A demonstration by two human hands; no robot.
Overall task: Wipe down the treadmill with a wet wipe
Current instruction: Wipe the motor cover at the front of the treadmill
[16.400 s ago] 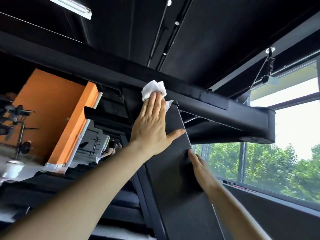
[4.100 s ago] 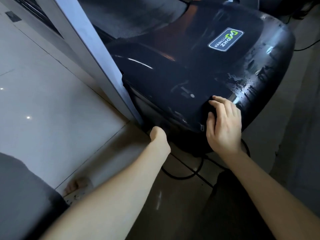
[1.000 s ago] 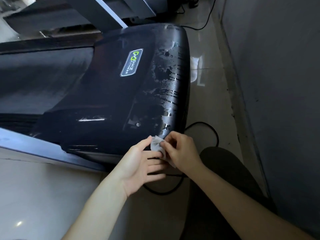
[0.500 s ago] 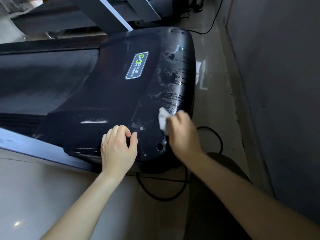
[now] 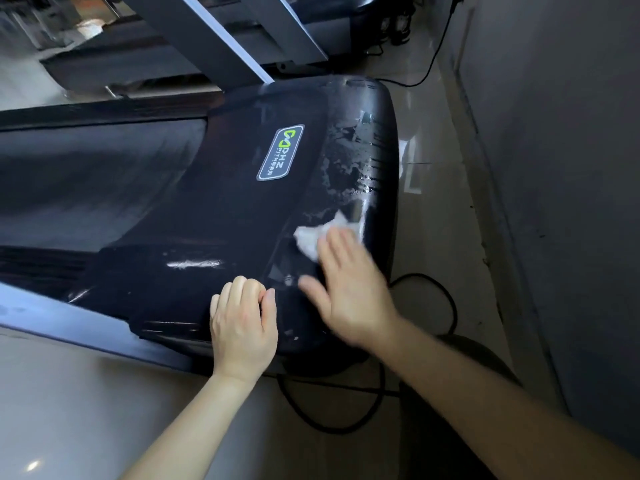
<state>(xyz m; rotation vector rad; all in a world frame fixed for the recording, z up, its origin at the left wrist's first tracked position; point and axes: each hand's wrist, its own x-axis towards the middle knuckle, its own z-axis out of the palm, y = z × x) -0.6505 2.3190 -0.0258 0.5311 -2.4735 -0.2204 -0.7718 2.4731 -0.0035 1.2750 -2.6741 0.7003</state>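
Note:
The treadmill's glossy black motor cover (image 5: 242, 209) fills the middle of the view, with a green-and-grey logo badge (image 5: 281, 152) on top and wet streaks (image 5: 356, 168) along its right side. My right hand (image 5: 349, 289), blurred by motion, presses a crumpled white wet wipe (image 5: 317, 233) flat against the cover's near right part with straight fingers. My left hand (image 5: 242, 320) rests on the cover's near edge with its fingers curled, holding nothing that I can see.
The dark running belt (image 5: 86, 181) stretches to the left. A grey upright post (image 5: 214, 39) rises behind the cover. A black cable (image 5: 440, 299) loops on the tiled floor under my right arm. A grey wall (image 5: 561, 168) stands close on the right.
My right hand has slid the wipe up the cover and spread its fingers flat. A second ago both hands held the wipe; my left hand now rests on the cover's edge.

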